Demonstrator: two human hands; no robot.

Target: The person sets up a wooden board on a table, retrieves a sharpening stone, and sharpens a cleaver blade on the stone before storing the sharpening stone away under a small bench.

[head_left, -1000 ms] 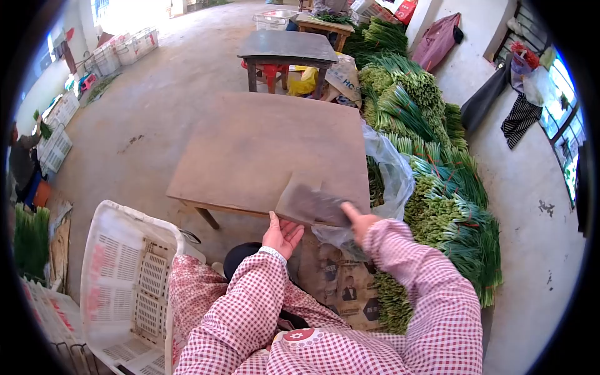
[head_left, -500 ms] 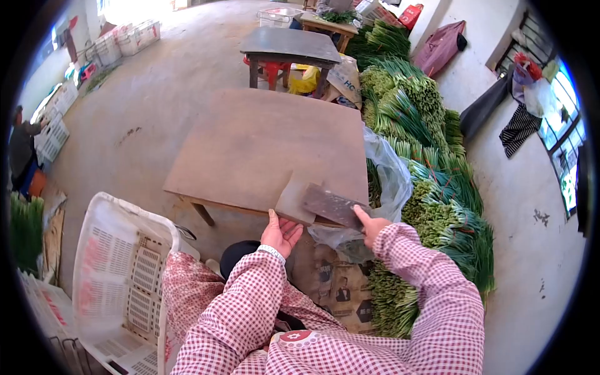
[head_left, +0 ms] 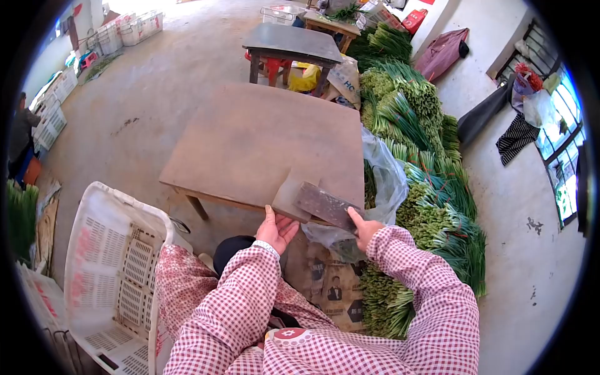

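Observation:
A dark, wide-bladed cleaver [head_left: 326,204] lies across a grey whetstone [head_left: 287,199] at the near edge of the brown wooden table [head_left: 262,137]. My right hand [head_left: 367,231] is closed at the cleaver's right end, with the index finger stretched along the blade; the handle is hidden. At the stone's near left end is my left hand [head_left: 276,230], palm up with thumb and fingers apart, its thumb touching or very close to the stone.
Bundles of green stalks [head_left: 431,194] are piled along the right side. A white plastic crate [head_left: 119,269] stands tilted at my left. Clear plastic sheeting [head_left: 385,169] hangs by the table's right edge. Farther back is a dark table [head_left: 292,44]; a person [head_left: 22,134] sits far left.
The cleaver has shifted slightly left over the whetstone, with my right hand moving along with it. My left hand keeps its place by the stone. The whole view has shifted slightly.

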